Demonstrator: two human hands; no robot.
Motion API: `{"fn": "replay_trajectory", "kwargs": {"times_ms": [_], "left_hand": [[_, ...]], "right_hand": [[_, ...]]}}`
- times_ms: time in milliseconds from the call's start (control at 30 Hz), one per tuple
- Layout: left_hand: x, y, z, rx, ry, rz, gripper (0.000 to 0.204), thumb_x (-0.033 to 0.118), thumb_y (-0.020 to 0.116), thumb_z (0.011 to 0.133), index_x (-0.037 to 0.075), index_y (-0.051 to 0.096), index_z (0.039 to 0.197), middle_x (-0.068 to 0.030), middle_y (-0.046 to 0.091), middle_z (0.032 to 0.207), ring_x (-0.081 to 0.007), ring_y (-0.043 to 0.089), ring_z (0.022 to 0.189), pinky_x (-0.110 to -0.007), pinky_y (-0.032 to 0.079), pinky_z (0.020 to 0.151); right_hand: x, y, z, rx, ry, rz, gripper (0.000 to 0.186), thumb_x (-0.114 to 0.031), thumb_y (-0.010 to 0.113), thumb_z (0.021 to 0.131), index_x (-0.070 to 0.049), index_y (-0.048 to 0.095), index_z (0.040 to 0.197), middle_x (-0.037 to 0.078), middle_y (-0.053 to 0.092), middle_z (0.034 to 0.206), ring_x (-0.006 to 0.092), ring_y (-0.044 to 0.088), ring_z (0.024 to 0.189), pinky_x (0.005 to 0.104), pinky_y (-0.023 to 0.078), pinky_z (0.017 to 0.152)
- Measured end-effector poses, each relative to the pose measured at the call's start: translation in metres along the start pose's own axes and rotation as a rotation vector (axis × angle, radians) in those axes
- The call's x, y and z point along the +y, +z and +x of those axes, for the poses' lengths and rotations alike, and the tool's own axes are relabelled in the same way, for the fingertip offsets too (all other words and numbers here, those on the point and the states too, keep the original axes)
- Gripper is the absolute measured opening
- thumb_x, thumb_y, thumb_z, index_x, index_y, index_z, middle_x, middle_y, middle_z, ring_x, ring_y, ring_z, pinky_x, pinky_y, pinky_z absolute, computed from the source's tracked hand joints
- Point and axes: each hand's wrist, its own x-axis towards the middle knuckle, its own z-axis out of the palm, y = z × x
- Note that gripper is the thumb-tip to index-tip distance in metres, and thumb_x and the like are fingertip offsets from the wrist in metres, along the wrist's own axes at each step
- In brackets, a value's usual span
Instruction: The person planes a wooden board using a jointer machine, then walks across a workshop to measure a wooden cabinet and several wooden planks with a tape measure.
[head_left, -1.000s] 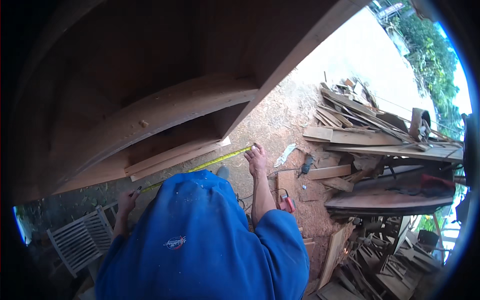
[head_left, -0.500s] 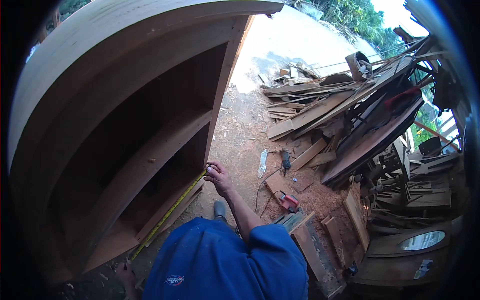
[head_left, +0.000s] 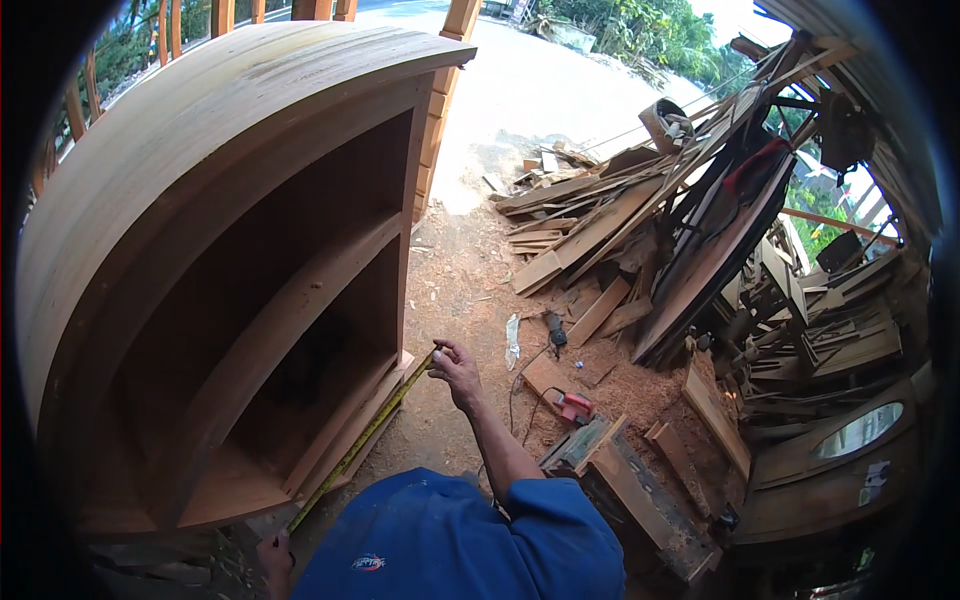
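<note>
A wooden cabinet (head_left: 340,240) with a curved top and an inner shelf fills the left side. Along the front of its base stretches the yellow blade of a tape measure (head_left: 372,432). My right hand (head_left: 457,374) pinches the blade's far end, just beyond the cabinet's right corner. Down at the lower left, my left hand (head_left: 275,556) is closed at the near end of the tape, below the cabinet's bottom edge. The tape's case cannot be made out there.
A red power tool (head_left: 574,407) with a cord lies on the shavings-covered ground, near a wooden bench (head_left: 640,490). Stacked planks (head_left: 600,220) lean at the right. Behind them is a large dark-edged panel (head_left: 715,245). A door with an oval pane (head_left: 840,450) lies at lower right.
My right hand and its end of the tape have moved outward from the cabinet's right upright to past the base corner. The view has shifted, showing more of the cabinet's top and the posts behind it.
</note>
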Motion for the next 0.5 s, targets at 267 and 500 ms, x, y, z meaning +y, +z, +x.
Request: {"fn": "replay_trajectory", "kwargs": {"times_ms": [267,500], "left_hand": [[0.005,0.056,0.019,-0.458,0.122,0.085,0.045,0.032,0.068,0.086,-0.005,0.052,0.066,-0.0156,0.042,0.054,-0.0240,0.042,0.052,-0.043,0.035,0.054],[0.100,0.121,0.016,-0.613,0.289,0.281,0.050,0.042,0.066,0.085,-0.005,0.059,0.069,-0.0214,0.052,0.061,-0.0327,0.053,0.058,-0.044,0.040,0.059]], "right_hand": [[0.018,-0.104,-0.091,0.324,0.077,-0.003,0.055,-0.011,0.060,0.093,-0.008,0.038,0.143,0.004,0.060,0.089,0.0142,0.064,0.076,0.0269,0.055,0.066],[0.078,-0.236,-0.276,0.930,0.136,0.120,0.081,-0.005,0.057,0.091,-0.015,0.008,0.154,0.012,0.062,0.092,0.0178,0.064,0.065,0.0265,0.050,0.050]]}}
